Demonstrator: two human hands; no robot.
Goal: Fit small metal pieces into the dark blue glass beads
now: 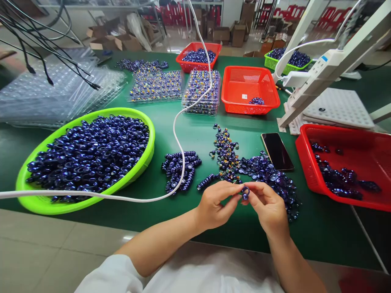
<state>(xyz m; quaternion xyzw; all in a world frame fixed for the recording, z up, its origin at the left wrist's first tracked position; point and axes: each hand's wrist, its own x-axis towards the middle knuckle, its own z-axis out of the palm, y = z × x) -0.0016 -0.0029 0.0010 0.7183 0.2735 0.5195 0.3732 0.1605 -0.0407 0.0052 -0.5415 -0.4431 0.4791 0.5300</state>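
Between the fingertips of both hands is a small shiny dark-blue ring-shaped piece (245, 193). My left hand (218, 203) pinches it from one side, and my right hand (269, 203) from the other. Just beyond them lies a heap of blue pieces with gold parts (225, 150). Flat glossy blue pieces (275, 175) spread behind and beside my right hand. To the left of my hands, several stacked rows of blue pieces (180, 169) rest on the green table (159, 219). What exactly the small pieces are, I cannot tell.
A large green basket (151, 142) full of blue pieces stands left. Red baskets (227, 108) (308, 162) sit behind and right. A phone (277, 151), filled clear trays (201, 91) and a white power strip (325, 67) are around. A white cable (175, 130) crosses the table.
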